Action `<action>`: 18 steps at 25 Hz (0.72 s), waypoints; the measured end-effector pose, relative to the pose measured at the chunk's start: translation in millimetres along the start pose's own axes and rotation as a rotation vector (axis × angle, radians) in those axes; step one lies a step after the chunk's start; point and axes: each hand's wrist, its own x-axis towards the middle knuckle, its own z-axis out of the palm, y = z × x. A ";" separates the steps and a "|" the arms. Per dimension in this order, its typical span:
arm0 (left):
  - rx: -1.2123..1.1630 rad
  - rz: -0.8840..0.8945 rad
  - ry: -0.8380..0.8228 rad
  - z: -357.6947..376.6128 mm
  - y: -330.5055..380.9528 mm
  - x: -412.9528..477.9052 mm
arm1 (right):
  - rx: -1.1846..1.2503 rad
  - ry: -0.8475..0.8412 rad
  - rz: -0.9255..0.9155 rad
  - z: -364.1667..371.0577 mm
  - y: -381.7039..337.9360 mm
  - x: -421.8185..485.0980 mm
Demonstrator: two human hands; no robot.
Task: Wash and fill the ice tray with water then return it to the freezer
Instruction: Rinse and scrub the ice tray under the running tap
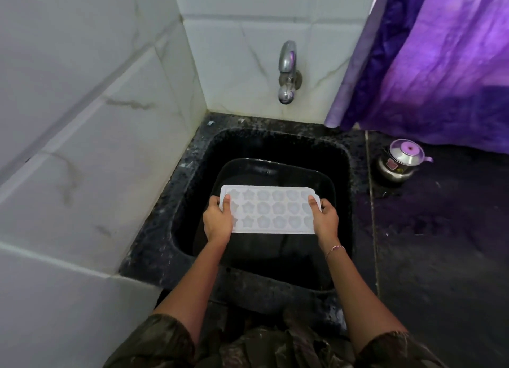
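A white ice tray [271, 209] with star- and flower-shaped cells is held level over the black sink [192, 175]. My left hand [217, 221] grips its left end, thumb on top. My right hand [325, 220] grips its right end the same way; a thin bracelet is on that wrist. A chrome tap [287, 73] sticks out of the tiled wall above the sink's far side, and no water runs from it. I cannot tell whether the cells hold water. A black basin [327, 186] sits inside the sink under the tray.
White tiled walls [82, 120] close in the left and the back. A dark stone counter [440, 243] runs to the right, with a small steel kettle [400, 159] on it. A purple curtain [440, 64] hangs at the upper right.
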 end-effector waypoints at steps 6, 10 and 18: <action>0.042 0.026 -0.138 9.2 1.0 42.7 | -0.035 0.087 0.029 11.0 -1.7 2.9; 0.117 0.047 -0.201 11.4 6.8 54.1 | -0.198 0.057 0.061 3.2 -4.4 6.4; 0.097 -0.068 -0.315 14.1 19.3 76.7 | -0.286 0.039 -0.001 0.9 -25.3 30.7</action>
